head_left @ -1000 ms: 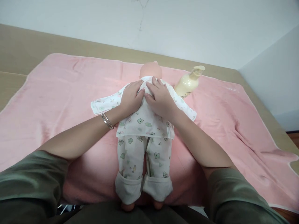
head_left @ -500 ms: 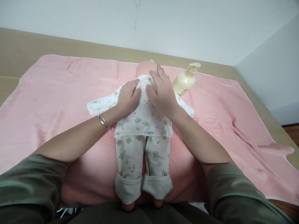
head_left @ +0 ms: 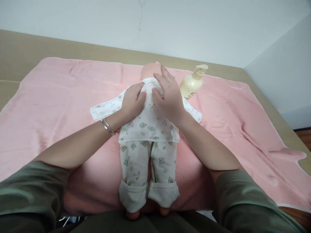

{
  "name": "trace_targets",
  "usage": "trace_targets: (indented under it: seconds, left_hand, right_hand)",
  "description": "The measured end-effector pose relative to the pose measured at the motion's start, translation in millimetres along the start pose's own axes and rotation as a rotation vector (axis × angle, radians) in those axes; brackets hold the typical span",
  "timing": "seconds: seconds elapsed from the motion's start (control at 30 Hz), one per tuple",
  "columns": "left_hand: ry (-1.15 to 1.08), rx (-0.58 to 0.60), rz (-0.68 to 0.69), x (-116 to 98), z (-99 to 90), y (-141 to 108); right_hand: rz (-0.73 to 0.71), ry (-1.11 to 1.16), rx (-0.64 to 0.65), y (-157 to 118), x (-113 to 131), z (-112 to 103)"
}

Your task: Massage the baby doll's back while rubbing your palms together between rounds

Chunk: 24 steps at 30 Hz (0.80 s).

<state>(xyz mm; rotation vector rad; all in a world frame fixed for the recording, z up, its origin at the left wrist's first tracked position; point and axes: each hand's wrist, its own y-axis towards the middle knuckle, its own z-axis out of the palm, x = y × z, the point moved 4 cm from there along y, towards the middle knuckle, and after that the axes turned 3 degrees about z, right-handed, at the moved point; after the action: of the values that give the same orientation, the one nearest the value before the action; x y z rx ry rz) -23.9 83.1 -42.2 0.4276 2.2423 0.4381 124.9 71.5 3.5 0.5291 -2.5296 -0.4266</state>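
Note:
A baby doll (head_left: 149,72) lies face down, its head at the far side and its feet toward me. It wears a white printed top (head_left: 145,127) and matching trousers (head_left: 136,161) with turned-up cuffs. My left hand (head_left: 133,100) rests on the left side of the doll's upper back, thumb apart from the fingers. On the right side of the upper back is my right hand (head_left: 170,98), its fingers spread and partly raised near the doll's head. Neither hand grips anything. The doll's face is hidden.
A pink blanket (head_left: 230,129) lies beneath the doll on a wooden surface (head_left: 73,47). Just right of my right hand stands a cream pump bottle (head_left: 191,84). A white wall (head_left: 194,29) rises behind the far edge.
Almost nothing differs. Both hands keep their places on the doll's back, and the whole view has shifted very slightly.

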Motion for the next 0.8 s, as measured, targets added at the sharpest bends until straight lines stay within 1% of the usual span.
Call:
trace_targets:
  seconds: [0.13,0.2,0.23,0.3,0.4,0.5,0.57,0.63,0.67,0.73,0.77,0.8]
  left_hand:
    - [0.002,-0.013,-0.020,2,-1.0,0]
    - [-0.004,-0.012,-0.021,1,-2.3,0]
    - [-0.008,-0.008,-0.014,0,-2.9,0]
    - [-0.019,-0.003,-0.010,-2,-4.2,0]
    - [-0.047,-0.038,-0.083,5,-7.8,3]
    - [-0.083,-0.120,-0.226,15,-15.2,7]
    - [-0.122,-0.143,-0.286,13,-19.9,10]
    - [-0.170,-0.167,-0.282,-3,-23.5,15]
    - [-0.203,-0.184,-0.254,-15,-24.3,18]
    - [-0.330,-0.216,-0.174,-46,-22.6,27]
    - [-0.441,-0.195,-0.139,-62,-18.7,35]
    - [-0.588,-0.165,-0.136,-76,-13.6,43]
  right_hand:
    - [-0.039,-0.052,0.173,-2,4,17]
    - [-0.043,-0.034,0.206,0,5,13]
    - [-0.036,-0.020,0.192,1,5,5]
    - [-0.010,-0.001,0.113,5,3,-23]
    - [-0.013,0.050,-0.125,6,-5,-82]
    - [-0.083,0.163,-0.377,7,-29,-136]
    - [-0.078,0.215,-0.541,10,-52,-160]
    - [0.000,0.224,-0.639,14,-71,-173]
    - [0.073,0.213,-0.642,17,-77,-175]
    - [0.211,0.167,-0.572,21,-82,-172]
    - [0.246,0.138,-0.523,22,-79,-168]
    - [0.262,0.105,-0.475,22,-76,-164]
